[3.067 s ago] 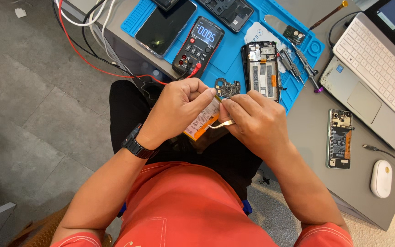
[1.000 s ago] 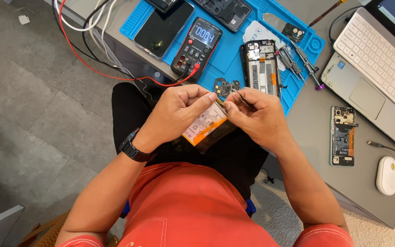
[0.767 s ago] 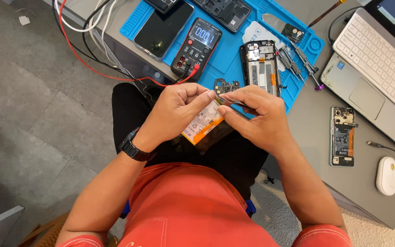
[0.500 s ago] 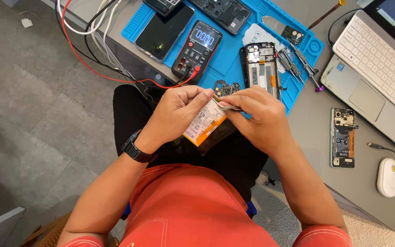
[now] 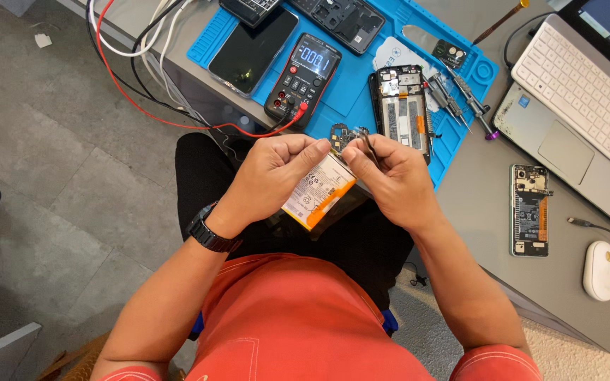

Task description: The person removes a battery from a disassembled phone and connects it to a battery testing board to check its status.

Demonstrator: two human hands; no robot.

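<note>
Your left hand (image 5: 277, 173) is curled closed, pinching the upper edge of a flat phone battery (image 5: 317, 192) held over your lap at the centre of the frame. Your right hand (image 5: 393, 173) is closed too, fingertips pinched around thin metal tweezers (image 5: 368, 144) whose tips point at the battery's top corner.

The battery is a slim white pouch with an orange stripe and a smooth printed face. Judge it light and fairly stiff, but easy to dent or puncture, so grip it by the edges and keep the tweezer points off its flat face. Its film looks slick.

Just above your hands, a small dark circuit board (image 5: 342, 134) lies on the edge of the blue work mat (image 5: 361, 85), beside an opened phone frame (image 5: 402, 106) with exposed parts. A black multimeter (image 5: 303, 76) sits left of it, its red lead (image 5: 135, 106) looping toward the upper left. A glossy black phone (image 5: 252, 51) lies further left. On the grey table (image 5: 488, 212) at right are another opened phone (image 5: 529, 209), a white laptop (image 5: 580, 106) and a white mouse (image 5: 599, 270).
</note>
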